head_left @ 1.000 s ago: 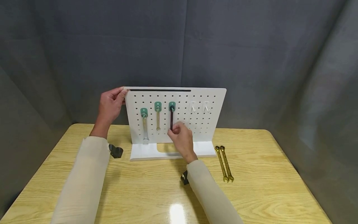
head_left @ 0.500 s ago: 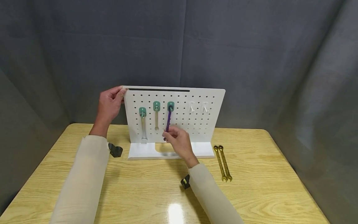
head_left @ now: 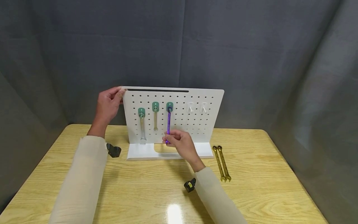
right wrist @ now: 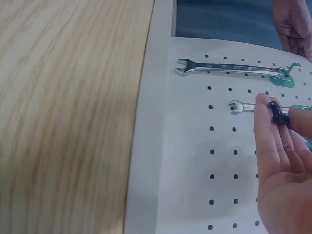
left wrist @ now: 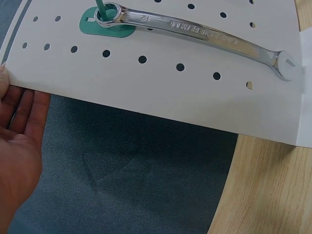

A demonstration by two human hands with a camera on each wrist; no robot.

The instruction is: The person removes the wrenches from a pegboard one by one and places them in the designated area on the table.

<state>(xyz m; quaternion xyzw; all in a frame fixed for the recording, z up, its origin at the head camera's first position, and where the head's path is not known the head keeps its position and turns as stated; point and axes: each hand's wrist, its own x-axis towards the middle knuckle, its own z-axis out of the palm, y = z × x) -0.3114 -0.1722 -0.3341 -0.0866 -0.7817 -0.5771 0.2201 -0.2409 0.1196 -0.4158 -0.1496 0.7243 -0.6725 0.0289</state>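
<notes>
My left hand (head_left: pixel 108 103) grips the upper left corner of a white pegboard (head_left: pixel 179 96), thumb in front and fingers behind. With thumb and fingers, my right hand (head_left: pixel 182 144) pinches the lower end of a purple wrench (head_left: pixel 169 121). The upper end of that wrench is at the third green hook (head_left: pixel 169 106). In the right wrist view, its dark open end (right wrist: pixel 278 113) shows between thumb and fingers. A larger silver combination wrench (left wrist: pixel 195 30) hangs by its ring from the leftmost green hook (left wrist: pixel 107 29). A smaller silver wrench (head_left: pixel 155 120) hangs on the middle green hook (head_left: pixel 155 106).
Two white hooks (head_left: pixel 191 108) on the board's right side hold nothing. Two gold-coloured ratcheting wrenches (head_left: pixel 222 163) lie side by side on the wooden table (head_left: pixel 145 193), right of the board's white base (head_left: pixel 139 152). A dark grey curtain (head_left: pixel 237 56) hangs behind and around.
My right hand has moved slightly down and drawn the purple wrench's lower end outward, so the wrench now leans from its hook. The left hand keeps its grip on the board's corner.
</notes>
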